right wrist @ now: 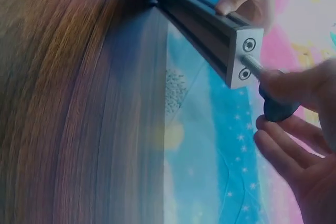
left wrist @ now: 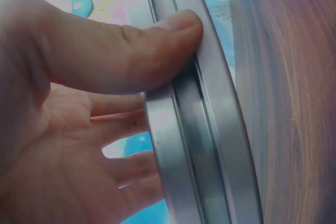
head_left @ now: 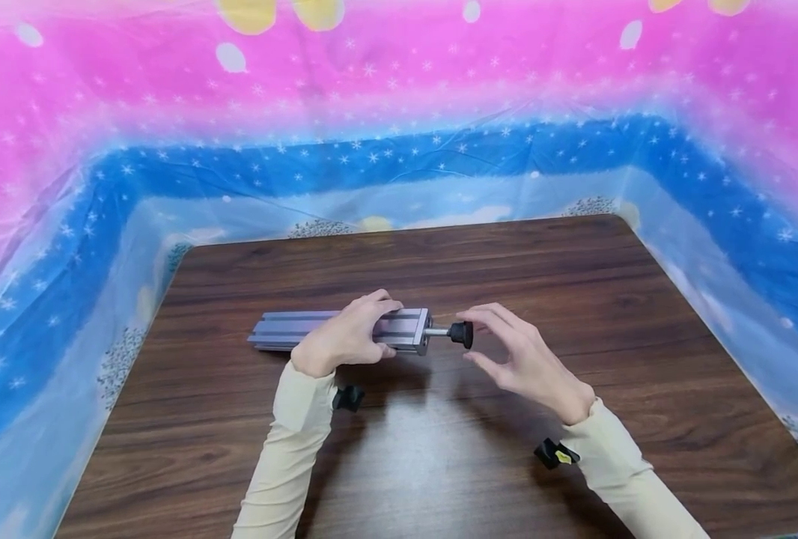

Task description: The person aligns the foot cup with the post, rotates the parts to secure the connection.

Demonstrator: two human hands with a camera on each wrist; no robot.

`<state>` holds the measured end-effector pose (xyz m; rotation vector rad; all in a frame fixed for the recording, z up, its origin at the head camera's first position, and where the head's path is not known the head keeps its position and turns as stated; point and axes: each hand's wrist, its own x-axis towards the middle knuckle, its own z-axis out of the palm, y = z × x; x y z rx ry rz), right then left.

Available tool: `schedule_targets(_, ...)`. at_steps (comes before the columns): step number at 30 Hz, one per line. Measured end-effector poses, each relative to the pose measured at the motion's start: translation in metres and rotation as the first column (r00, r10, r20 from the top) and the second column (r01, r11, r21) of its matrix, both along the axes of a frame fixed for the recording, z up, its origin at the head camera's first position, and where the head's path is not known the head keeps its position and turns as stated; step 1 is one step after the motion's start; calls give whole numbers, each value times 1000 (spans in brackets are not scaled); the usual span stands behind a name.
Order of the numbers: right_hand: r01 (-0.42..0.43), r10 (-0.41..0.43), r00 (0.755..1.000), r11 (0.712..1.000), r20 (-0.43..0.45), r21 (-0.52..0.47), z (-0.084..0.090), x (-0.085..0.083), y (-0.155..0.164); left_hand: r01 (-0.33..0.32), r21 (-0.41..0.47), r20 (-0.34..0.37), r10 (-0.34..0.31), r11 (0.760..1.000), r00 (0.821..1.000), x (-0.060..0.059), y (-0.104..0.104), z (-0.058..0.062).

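**Left hand grips the rail, right hand opens around the knob**

Head view: an aluminium rail point(head_left: 341, 330) lies on the wooden table point(head_left: 439, 464), its long axis running from 9 o'clock to 3 o'clock, a little above the table's middle. The left hand point(head_left: 345, 337) is wrapped over the rail's right half, fingers curled across the top. From the rail's right end a threaded stud sticks out toward 3 o'clock and carries a black knob point(head_left: 463, 334). The right hand point(head_left: 520, 359) sits just at 3 o'clock of the knob, fingers spread and gently bent around it; the index fingertip is at the knob's top edge, though whether it touches cannot be told here. Both forearms wear cream sleeves point(head_left: 291, 449).

Left wrist view: the thumb point(left wrist: 131, 51) presses flat on the rail's slotted face, while the other fingers curl behind the rail from the 8 o'clock side, so the hand clamps the rail between them.

Right wrist view: the rail's end plate point(right wrist: 243, 59) shows two screws, with the stud leaving it toward 4 o'clock. The thumb overlaps the knob, the remaining fingers lying loosely open at 5 o'clock below it, apart from the knob.
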<state>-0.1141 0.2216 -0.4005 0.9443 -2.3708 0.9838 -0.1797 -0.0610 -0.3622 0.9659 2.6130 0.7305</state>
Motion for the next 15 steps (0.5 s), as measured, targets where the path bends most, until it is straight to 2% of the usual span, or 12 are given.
schedule_targets(5, 12, -13, 1000, 1000, -28, -25, 0, -1, -3, -2, -6, -9, 2, 1000, 1000, -1, 0, 0)
schedule_targets(15, 88, -88, 996, 995, 0, -46, -3, -4, -5, 4, 4, -8, -4, 1000, 1000, 0, -1, 0)
